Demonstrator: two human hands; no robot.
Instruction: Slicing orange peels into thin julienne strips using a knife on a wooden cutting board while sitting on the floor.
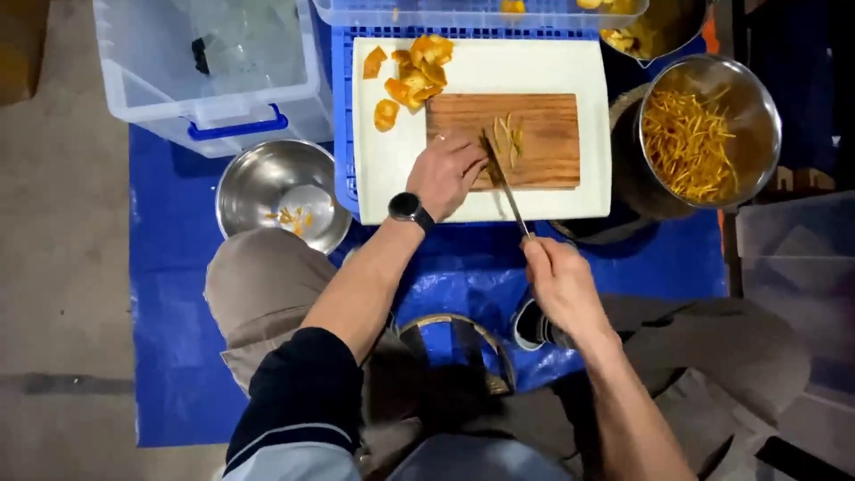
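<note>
My left hand (445, 172) presses down on the wooden cutting board (543, 120), fingers bunched over something small at the knife's blade. My right hand (557, 283) grips the handle of a knife (504, 183) whose blade slants up onto the board beside my left fingers. A few thin yellow strips (508, 134) lie on the wood just past the blade. The wooden board rests on a white board (383, 169). A pile of orange peel pieces (411, 76) sits at the white board's far left corner.
A steel bowl (755, 93) of thin yellow-orange strips stands at the right. Another steel bowl (258, 183) with a few scraps sits left. A clear plastic bin (142, 80) is at the far left, a blue crate (343, 116) under the boards, a blue tarp (169, 294) beneath.
</note>
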